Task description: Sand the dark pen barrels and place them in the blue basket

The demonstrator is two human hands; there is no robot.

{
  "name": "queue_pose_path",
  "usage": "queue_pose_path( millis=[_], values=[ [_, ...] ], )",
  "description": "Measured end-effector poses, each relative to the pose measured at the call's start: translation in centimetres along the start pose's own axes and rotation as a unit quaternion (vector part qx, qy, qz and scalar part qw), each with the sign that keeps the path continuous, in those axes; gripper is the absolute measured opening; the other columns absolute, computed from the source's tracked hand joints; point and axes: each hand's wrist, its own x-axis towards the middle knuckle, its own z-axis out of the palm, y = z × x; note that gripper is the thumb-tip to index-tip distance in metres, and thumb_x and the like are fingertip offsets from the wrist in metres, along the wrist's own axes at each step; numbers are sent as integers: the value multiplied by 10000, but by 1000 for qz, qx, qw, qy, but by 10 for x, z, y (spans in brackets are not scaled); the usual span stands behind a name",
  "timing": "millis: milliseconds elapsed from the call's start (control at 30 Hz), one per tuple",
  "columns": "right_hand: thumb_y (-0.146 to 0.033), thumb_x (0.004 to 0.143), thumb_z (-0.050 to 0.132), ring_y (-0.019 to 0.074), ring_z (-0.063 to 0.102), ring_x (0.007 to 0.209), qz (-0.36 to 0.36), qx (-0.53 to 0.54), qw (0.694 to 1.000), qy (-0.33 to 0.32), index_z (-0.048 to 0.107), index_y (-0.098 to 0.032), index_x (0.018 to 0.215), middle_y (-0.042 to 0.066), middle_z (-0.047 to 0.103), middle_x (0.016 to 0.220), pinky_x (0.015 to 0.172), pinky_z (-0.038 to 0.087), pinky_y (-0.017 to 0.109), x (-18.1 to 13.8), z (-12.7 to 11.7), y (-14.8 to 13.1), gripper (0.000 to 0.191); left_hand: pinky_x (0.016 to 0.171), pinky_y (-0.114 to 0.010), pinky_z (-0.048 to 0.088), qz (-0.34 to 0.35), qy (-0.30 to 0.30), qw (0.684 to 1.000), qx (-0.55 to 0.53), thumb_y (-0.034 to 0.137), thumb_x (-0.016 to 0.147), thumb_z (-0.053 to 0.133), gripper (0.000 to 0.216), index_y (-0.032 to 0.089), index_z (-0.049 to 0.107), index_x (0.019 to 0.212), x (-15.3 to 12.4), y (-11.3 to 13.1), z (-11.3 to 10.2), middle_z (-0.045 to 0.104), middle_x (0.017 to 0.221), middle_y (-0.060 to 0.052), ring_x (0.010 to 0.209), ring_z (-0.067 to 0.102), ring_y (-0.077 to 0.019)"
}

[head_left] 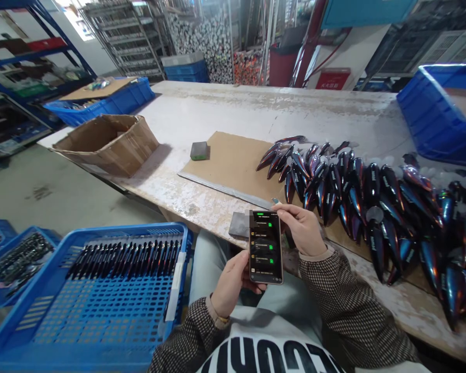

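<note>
Your left hand (233, 282) is clasping the black rectangular smartphone (266, 247), its long axis running 12-to-6; your right hand (302, 228) is pinching its 1 o'clock corner.

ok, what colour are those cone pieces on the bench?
Cone pieces: glossy dark, iridescent blue-purple; head view.

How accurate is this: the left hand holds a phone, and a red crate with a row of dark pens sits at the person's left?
One error: the crate is blue, not red, as the head view shows. The left hand does hold the phone, and the dark pens lie in that crate.
</note>
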Motion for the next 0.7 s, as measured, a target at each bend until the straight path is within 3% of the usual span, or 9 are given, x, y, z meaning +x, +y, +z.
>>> queue_pose_path(
  millis=[333, 700],
  values=[
    [-395, 841, 697, 191, 619, 651, 6, -14, 1000, 3, 784, -189, 944, 45, 692, 772, 503, 476, 237, 1, 0, 1, 246, 500, -252, 496, 5, -9, 1000, 6, 648, 883, 549, 549, 127, 631, 1035, -1, 2, 1, 700, 732, -67, 584, 657, -191],
    [-378, 847, 706, 148, 569, 548, 12, 6, 1000, -5, 783, -191, 948, 43, 695, 804, 441, 439, 213, 0, 0, 1, 225, 490, -252, 501, 8, -4, 1000, 11, 629, 893, 542, 521, 133, 620, 1034, -3, 6, 4, 696, 739, -66, 563, 645, -182]
  ],
)
